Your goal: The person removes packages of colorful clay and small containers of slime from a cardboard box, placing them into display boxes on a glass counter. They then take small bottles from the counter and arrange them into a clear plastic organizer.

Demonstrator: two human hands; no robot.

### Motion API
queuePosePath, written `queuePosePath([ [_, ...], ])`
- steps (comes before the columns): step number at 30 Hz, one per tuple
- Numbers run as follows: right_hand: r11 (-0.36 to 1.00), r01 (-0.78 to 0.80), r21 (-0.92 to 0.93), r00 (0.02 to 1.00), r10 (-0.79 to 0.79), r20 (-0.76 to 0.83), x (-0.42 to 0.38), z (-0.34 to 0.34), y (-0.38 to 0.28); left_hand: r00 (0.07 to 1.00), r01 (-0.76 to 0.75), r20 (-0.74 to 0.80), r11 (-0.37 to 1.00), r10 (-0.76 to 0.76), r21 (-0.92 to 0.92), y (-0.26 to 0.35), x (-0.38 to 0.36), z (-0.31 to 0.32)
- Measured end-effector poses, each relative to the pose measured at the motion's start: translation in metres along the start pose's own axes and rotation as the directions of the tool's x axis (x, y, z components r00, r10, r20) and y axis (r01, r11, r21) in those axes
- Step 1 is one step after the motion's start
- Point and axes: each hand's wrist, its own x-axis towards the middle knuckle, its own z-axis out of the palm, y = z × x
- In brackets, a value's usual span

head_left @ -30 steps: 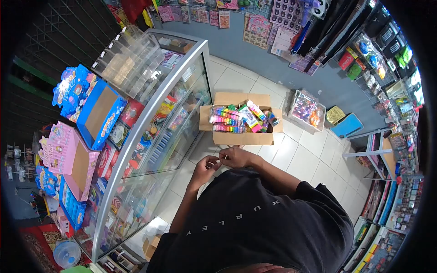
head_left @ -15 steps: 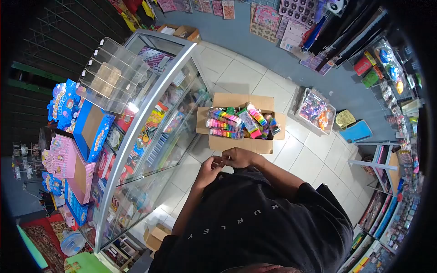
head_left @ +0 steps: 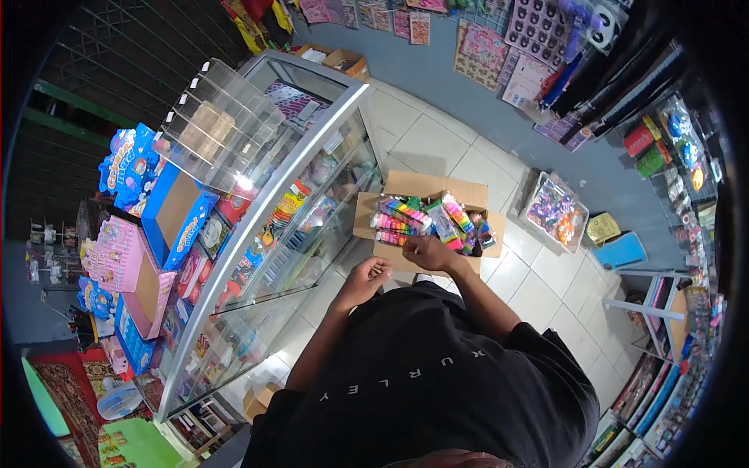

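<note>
An open cardboard box stands on the floor in front of me, its flaps folded out. Inside lie several multicoloured packs in clear wrapping, rows of bright pieces showing through. My right hand is closed over the box's near flap, fingers curled downward; whatever they may hold is hidden. To its left, my left hand is in front of my shirt, near the flap's left end. Its fingers are bent and drawn together, and anything in them is too small to make out. A gap separates the two hands.
A glass display case with a metal frame runs along my left, with toy boxes and a clear divided rack on top. Right of the box stands a plastic bin of small packets. Farther right is a white-framed shelf.
My hands, which met in front of me, have come apart. The right one has moved forward over the box flap, while the left stays near my body. The camera view has shifted slightly.
</note>
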Motion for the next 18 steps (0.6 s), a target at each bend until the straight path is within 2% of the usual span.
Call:
queuePosePath([
  [2,1.0,0.024,0.011,0.998,-0.025,0.054,0.001,0.008,-0.002,0.999,-0.003,-0.045,0.999,0.001,-0.043,-0.002,-0.002,-0.009],
  [3,0.999,-0.028,-0.025,0.992,0.031,0.124,0.003,0.009,-0.004,0.997,-0.003,-0.072,0.997,-0.003,-0.075,-0.007,-0.003,-0.012],
  [6,0.997,-0.079,-0.007,0.984,0.08,0.157,0.009,0.02,0.018,0.996,0.024,-0.082,0.986,-0.037,-0.164,-0.04,-0.009,-0.012],
  [7,0.995,0.066,-0.082,0.996,-0.06,0.068,0.011,0.03,0.043,0.996,0.028,-0.081,0.981,-0.044,-0.192,-0.048,-0.011,-0.01],
  [9,0.991,-0.011,-0.131,0.989,0.03,0.143,0.018,0.035,0.07,0.99,0.111,-0.063,0.969,-0.128,-0.222,-0.039,-0.02,-0.006],
  [10,0.963,-0.076,-0.259,0.982,0.118,0.15,0.026,0.055,0.113,0.985,0.145,-0.063,0.964,-0.163,-0.225,-0.037,-0.024,-0.005],
  [11,0.965,-0.023,-0.26,0.979,0.074,0.188,0.029,0.055,0.123,0.987,0.133,-0.066,0.973,-0.147,-0.188,-0.039,-0.027,-0.005],
  [12,0.977,-0.119,-0.179,0.944,0.167,0.286,0.03,0.047,0.121,0.988,0.125,-0.074,0.98,-0.137,-0.152,-0.042,-0.029,-0.005],
  [13,0.966,-0.244,-0.09,0.914,0.26,0.312,0.031,0.051,0.134,0.983,0.153,-0.08,0.98,-0.163,-0.125,-0.038,-0.032,-0.006],
  [14,0.953,-0.294,-0.068,0.878,0.298,0.374,0.036,0.056,0.153,0.985,0.133,-0.094,0.983,-0.145,-0.123,-0.037,-0.034,-0.006],
  [15,0.915,-0.393,0.093,0.869,0.337,0.361,0.033,0.055,0.154,0.986,0.114,-0.11,0.986,-0.127,-0.119,-0.038,-0.036,-0.008],
  [16,0.895,-0.419,0.152,0.867,0.345,0.36,0.033,0.051,0.152,0.986,0.096,-0.125,0.989,-0.11,-0.112,-0.038,-0.038,-0.01],
  [17,0.825,-0.502,0.261,0.847,0.407,0.342,0.034,0.056,0.161,0.979,0.128,-0.141,0.985,-0.144,-0.117,-0.04,-0.039,-0.011],
  [18,0.688,-0.597,0.412,0.802,0.503,0.322,0.033,0.059,0.167,0.973,0.118,-0.184,0.984,-0.141,-0.13,-0.042,-0.04,-0.012],
])
